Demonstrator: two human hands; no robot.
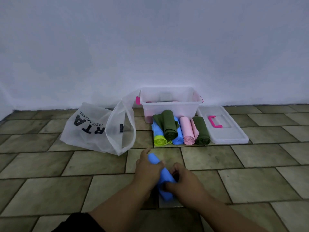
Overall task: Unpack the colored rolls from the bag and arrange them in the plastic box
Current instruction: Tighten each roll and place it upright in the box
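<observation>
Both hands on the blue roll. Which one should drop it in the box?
Probably right. The left hand and right hand both grip the blue roll, but the plastic box sits ahead, slightly right; the bag lies left.

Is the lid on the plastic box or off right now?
Off. The lid lies flat on the floor to the right of the plastic box, whose top stands open.
</observation>
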